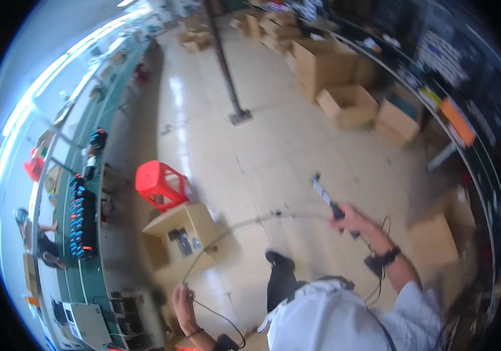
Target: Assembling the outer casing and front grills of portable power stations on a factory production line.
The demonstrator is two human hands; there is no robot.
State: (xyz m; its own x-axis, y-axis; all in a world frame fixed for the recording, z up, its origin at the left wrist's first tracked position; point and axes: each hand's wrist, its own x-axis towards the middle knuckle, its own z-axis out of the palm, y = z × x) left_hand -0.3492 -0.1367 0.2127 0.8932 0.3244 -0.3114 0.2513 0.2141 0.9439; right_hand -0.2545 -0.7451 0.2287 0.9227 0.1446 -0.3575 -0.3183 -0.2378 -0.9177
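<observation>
My right hand point(351, 220) is closed around the dark grip of a slim stick-shaped tool point(322, 192) with a pale shaft and a small dark end; blur hides its exact kind. My left hand point(183, 303), lower and to the left, pinches a thin dark cable point(236, 225). From there the cable arches across the floor toward my right hand, and another stretch loops down beside my left forearm. Whether it joins the tool cannot be made out. Just beyond my left hand stands an open cardboard box point(165, 261) with a few dark pieces point(181, 241) inside.
A red plastic stool point(154, 177) stands behind the box. A metal post point(224, 70) rises from the floor ahead. Cardboard boxes point(323, 67) line the right side by a long bench. On the left, a green workbench point(90, 269) carries black devices point(84, 225); a person point(45, 244) is beyond it.
</observation>
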